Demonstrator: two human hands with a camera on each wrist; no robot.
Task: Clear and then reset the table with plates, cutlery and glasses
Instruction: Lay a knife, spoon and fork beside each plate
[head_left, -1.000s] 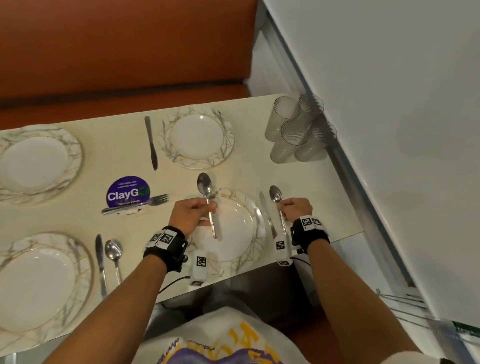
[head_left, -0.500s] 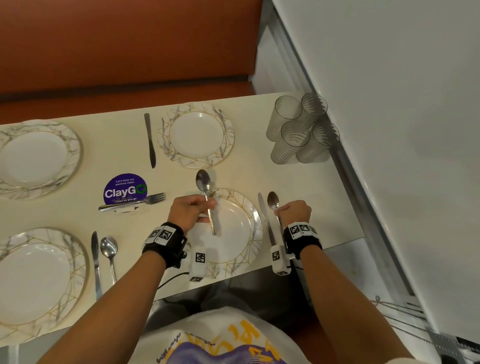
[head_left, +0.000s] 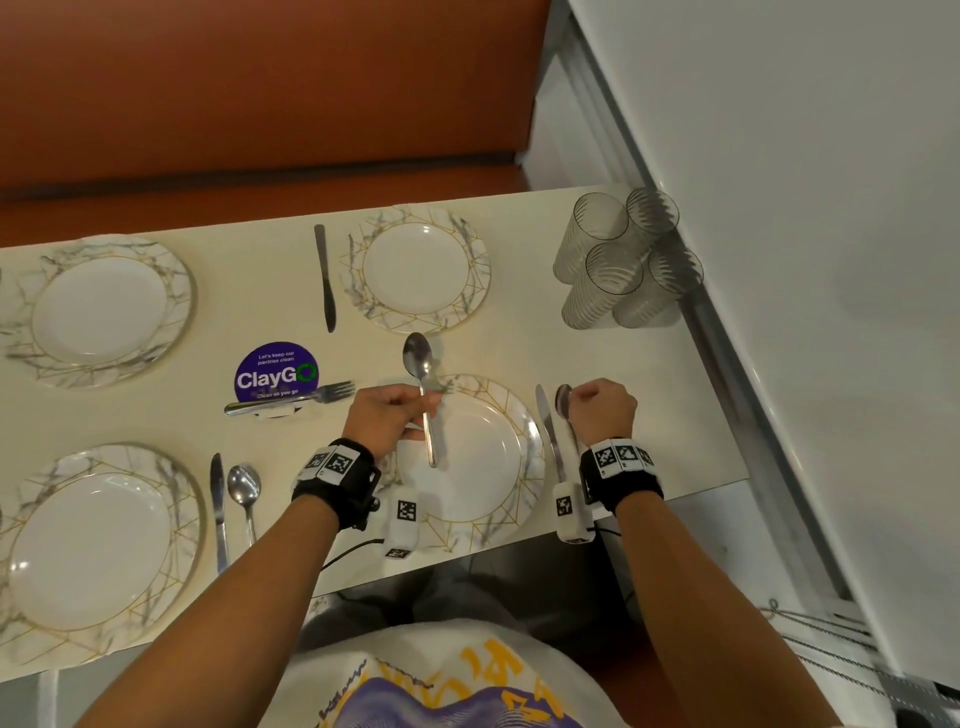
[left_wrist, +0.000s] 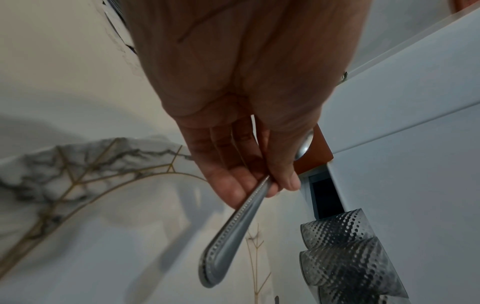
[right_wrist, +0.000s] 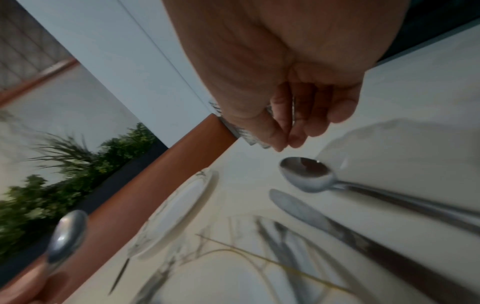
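Steel cutlery was being dealt out around the plates, so the step in hand looked like the resetting half of the job. The left hand (head_left: 387, 418) was clamped on a spoon (head_left: 423, 395), thumb and fingertips pinching the beaded handle in the left wrist view, bowl pointing away over the far rim of the near plate (head_left: 498, 493) and the handle end hanging above its white centre. The right hand (head_left: 602, 410) hovered with fingers loosely curled and nothing in them, just above a second spoon (head_left: 562, 402) that lay flat on the tabletop (head_left: 649, 405) beside a table knife (head_left: 545, 421), both just right of that plate. The far plate (head_left: 415, 267) had only a knife (head_left: 324, 275) at its side, so the held spoon probably belonged there; the next move would call for carrying it past the plate rim and laying it parallel to that setting. A fork (head_left: 291, 400) lay across the purple ClayGo sticker (head_left: 275, 374), and four ribbed glasses (head_left: 623, 265) stood clustered by the wall, still to be handed round.
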